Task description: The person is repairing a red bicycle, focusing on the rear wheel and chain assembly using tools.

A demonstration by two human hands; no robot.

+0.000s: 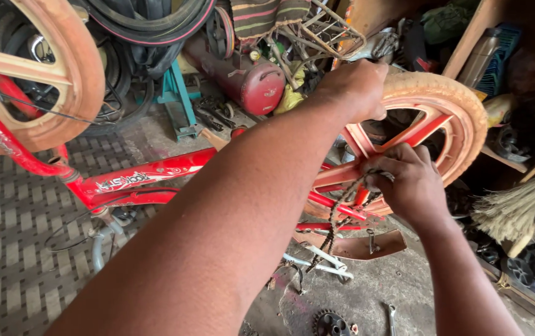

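Red tubing of an upturned small bicycle (137,180) was spread across the patterned floor mat (12,261). Its rear wheel (460,118), a red spoked rim with a dusty tan tyre, was gripped at the top by the closed left hand (357,87). A loose, rusty chain (342,205) was pinched in the curled fingers of the right hand (407,180), hanging down beside the wheel's hub. A sprocket (331,323) was seen lying on the concrete below, and a straw broom (516,208) at the right.
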